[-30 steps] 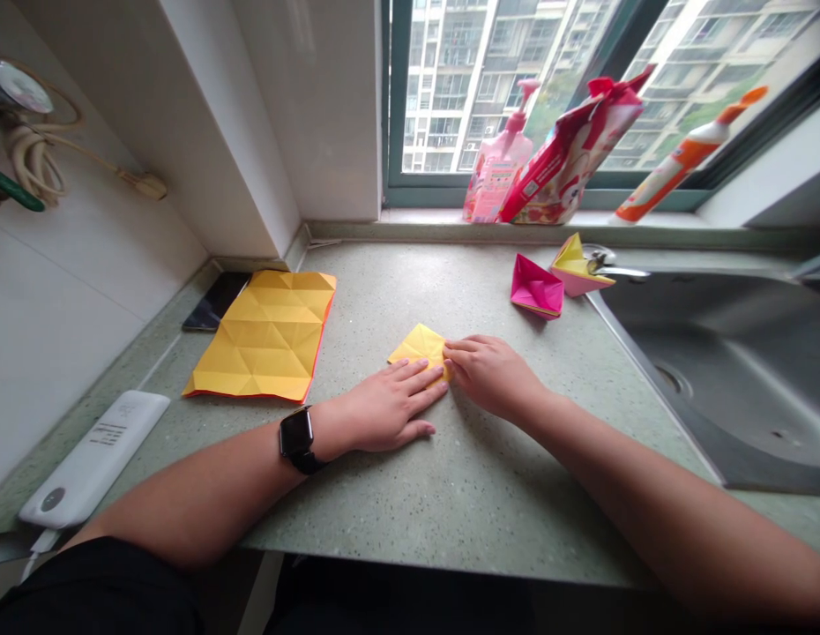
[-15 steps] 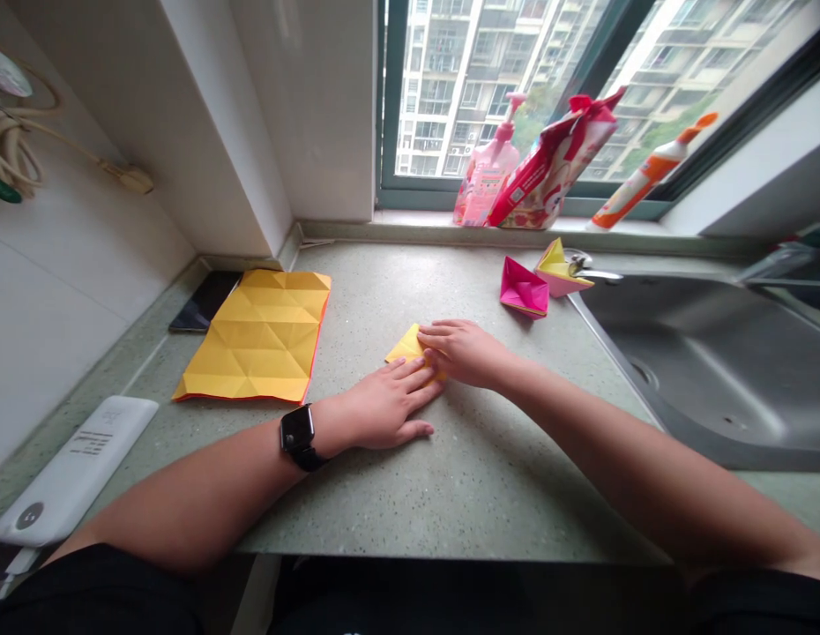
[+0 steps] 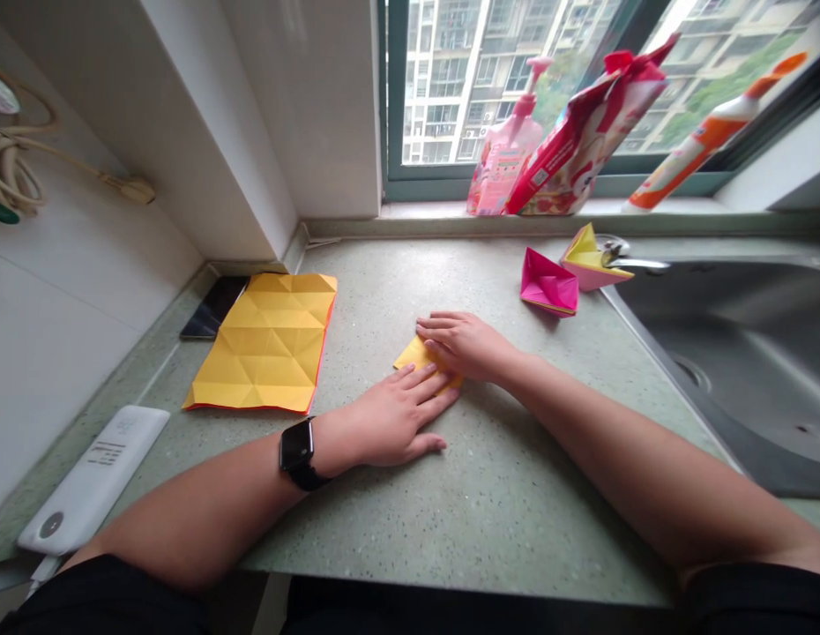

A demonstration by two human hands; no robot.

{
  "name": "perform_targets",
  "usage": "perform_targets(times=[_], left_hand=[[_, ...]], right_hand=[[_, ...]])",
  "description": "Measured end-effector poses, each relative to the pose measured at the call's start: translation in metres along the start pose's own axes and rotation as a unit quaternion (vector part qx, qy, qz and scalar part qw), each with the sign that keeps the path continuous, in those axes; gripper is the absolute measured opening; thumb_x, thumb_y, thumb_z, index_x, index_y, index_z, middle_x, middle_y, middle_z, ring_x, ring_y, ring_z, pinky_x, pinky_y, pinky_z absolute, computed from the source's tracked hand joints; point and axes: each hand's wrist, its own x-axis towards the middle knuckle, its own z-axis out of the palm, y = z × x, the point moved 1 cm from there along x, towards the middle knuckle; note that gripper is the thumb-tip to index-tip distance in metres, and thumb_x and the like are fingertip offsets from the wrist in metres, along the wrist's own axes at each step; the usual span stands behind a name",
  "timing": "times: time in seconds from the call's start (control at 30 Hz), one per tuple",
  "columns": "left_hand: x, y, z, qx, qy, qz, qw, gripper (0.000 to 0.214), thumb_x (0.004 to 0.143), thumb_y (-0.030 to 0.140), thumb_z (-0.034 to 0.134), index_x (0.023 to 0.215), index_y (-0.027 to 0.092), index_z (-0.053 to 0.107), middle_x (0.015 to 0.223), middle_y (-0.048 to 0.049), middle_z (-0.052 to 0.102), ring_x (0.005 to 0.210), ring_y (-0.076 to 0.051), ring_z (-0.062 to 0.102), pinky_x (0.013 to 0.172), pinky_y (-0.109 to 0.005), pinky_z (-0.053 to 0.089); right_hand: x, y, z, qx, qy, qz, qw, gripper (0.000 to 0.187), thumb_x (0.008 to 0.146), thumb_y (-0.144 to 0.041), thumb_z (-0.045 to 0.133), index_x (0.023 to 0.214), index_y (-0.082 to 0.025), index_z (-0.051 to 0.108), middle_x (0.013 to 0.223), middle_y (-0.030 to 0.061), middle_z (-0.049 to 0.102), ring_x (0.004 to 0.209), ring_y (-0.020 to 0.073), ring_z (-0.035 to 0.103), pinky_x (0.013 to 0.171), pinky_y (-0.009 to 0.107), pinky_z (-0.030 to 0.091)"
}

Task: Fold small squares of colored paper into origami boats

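A small folded piece of yellow paper [image 3: 415, 353] lies on the countertop, mostly covered by both hands. My left hand [image 3: 398, 416] rests flat over its near side, fingers stretched out and thumb apart. From the right, my right hand [image 3: 468, 342] lies palm down across its far side, fingers extended. To the left is a larger creased yellow sheet [image 3: 264, 339] with a red underside showing at its edges. Two folded paper shapes, one magenta [image 3: 547, 284] and one yellow and pink [image 3: 592, 265], stand at the back right.
A steel sink [image 3: 747, 353] with a tap [image 3: 638, 264] is on the right. At the left are a white power bank [image 3: 96, 476] and a dark phone [image 3: 215, 309]. A pink pump bottle [image 3: 506, 163], a red bag [image 3: 588, 141] and an orange-white bottle [image 3: 704, 145] line the windowsill.
The view has shifted a little. My right hand has moved slightly toward the far edge of the folded paper; my left hand still presses on its near side.
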Motion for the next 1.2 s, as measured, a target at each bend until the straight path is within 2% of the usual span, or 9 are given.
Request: perform_targets(times=[0.13, 0.23, 0.4, 0.6, 0.7, 0.83, 0.97, 1.07, 1.2], left_hand=[[-0.002, 0.0, 0.002, -0.007, -0.001, -0.003, 1.0, 0.075, 0.113, 0.058, 0.047, 0.173, 0.015, 0.035, 0.182, -0.0142, 0.028, 0.172, -0.035, 0.014, 0.141, -0.053, 0.013], [-0.002, 0.0, 0.003, -0.016, 0.013, -0.002, 1.0, 0.073, 0.112, 0.057, 0.048, 0.172, 0.017, 0.036, 0.18, -0.0123, 0.034, 0.172, -0.034, 0.015, 0.141, -0.053, 0.012], [-0.002, 0.0, 0.002, -0.03, 0.024, 0.003, 0.999, 0.072, 0.11, 0.053, 0.055, 0.171, 0.018, 0.04, 0.178, -0.0128, 0.039, 0.171, -0.033, 0.021, 0.14, -0.052, 0.017], [-0.001, 0.0, 0.0, -0.028, 0.018, -0.001, 0.999, 0.073, 0.108, 0.053, 0.059, 0.169, 0.016, 0.043, 0.177, -0.0153, 0.04, 0.167, -0.035, 0.031, 0.139, -0.053, 0.022], [-0.001, 0.001, 0.001, -0.021, 0.015, 0.002, 1.0, 0.072, 0.108, 0.052, 0.058, 0.169, 0.015, 0.043, 0.177, -0.0153, 0.039, 0.167, -0.034, 0.03, 0.139, -0.052, 0.02], [-0.001, 0.001, 0.001, -0.001, 0.013, 0.0, 1.0, 0.075, 0.11, 0.055, 0.055, 0.171, 0.015, 0.039, 0.181, -0.0138, 0.031, 0.171, -0.033, 0.019, 0.14, -0.051, 0.014], [-0.003, 0.002, 0.003, 0.02, 0.005, -0.011, 1.0, 0.074, 0.113, 0.058, 0.045, 0.174, 0.018, 0.032, 0.183, -0.013, 0.024, 0.173, -0.033, 0.01, 0.139, -0.06, 0.007], [-0.004, 0.002, 0.003, 0.02, -0.005, -0.017, 1.0, 0.072, 0.114, 0.06, 0.041, 0.174, 0.02, 0.033, 0.182, -0.014, 0.028, 0.173, -0.034, 0.012, 0.138, -0.065, 0.005], [-0.003, 0.002, 0.002, 0.017, -0.009, -0.015, 1.0, 0.072, 0.114, 0.061, 0.04, 0.173, 0.022, 0.034, 0.181, -0.0139, 0.03, 0.173, -0.033, 0.013, 0.138, -0.065, 0.007]], right_hand=[[-0.005, -0.002, -0.002, 0.018, -0.03, 0.019, 0.999, 0.044, 0.114, -0.037, 0.045, 0.143, -0.025, 0.075, 0.156, 0.0056, 0.068, 0.155, 0.0314, 0.053, 0.13, 0.057, 0.041], [-0.008, -0.009, -0.004, 0.044, -0.058, 0.024, 0.997, 0.046, 0.115, -0.046, 0.045, 0.148, -0.03, 0.072, 0.164, 0.0028, 0.06, 0.164, 0.0348, 0.038, 0.133, 0.063, 0.032], [-0.008, -0.021, -0.007, 0.103, -0.106, 0.022, 0.989, 0.05, 0.116, -0.055, 0.039, 0.15, -0.035, 0.07, 0.173, 0.0022, 0.049, 0.168, 0.0344, 0.03, 0.136, 0.064, 0.021], [-0.006, -0.027, -0.009, 0.151, -0.112, 0.034, 0.982, 0.054, 0.115, -0.062, 0.036, 0.147, -0.038, 0.072, 0.177, 0.002, 0.042, 0.169, 0.0359, 0.025, 0.137, 0.067, 0.013], [-0.004, -0.029, -0.008, 0.155, -0.116, 0.037, 0.98, 0.053, 0.115, -0.062, 0.036, 0.146, -0.04, 0.073, 0.177, 0.0009, 0.042, 0.169, 0.0357, 0.025, 0.137, 0.066, 0.013], [-0.001, -0.023, -0.007, 0.139, -0.114, 0.069, 0.981, 0.05, 0.117, -0.056, 0.035, 0.143, -0.041, 0.075, 0.176, 0.0006, 0.045, 0.168, 0.0345, 0.028, 0.137, 0.065, 0.015], [0.0, -0.007, -0.008, 0.096, -0.094, 0.145, 0.98, 0.052, 0.116, -0.055, 0.036, 0.14, -0.036, 0.078, 0.174, 0.0042, 0.048, 0.166, 0.038, 0.033, 0.135, 0.067, 0.021], [-0.002, 0.003, -0.009, 0.06, -0.069, 0.186, 0.978, 0.048, 0.113, -0.058, 0.045, 0.139, -0.036, 0.079, 0.174, 0.0054, 0.048, 0.163, 0.0423, 0.036, 0.132, 0.068, 0.028], [-0.007, 0.004, -0.008, 0.025, -0.057, 0.17, 0.983, 0.042, 0.108, -0.058, 0.058, 0.141, -0.039, 0.077, 0.171, 0.0063, 0.052, 0.159, 0.0434, 0.043, 0.127, 0.066, 0.037]])
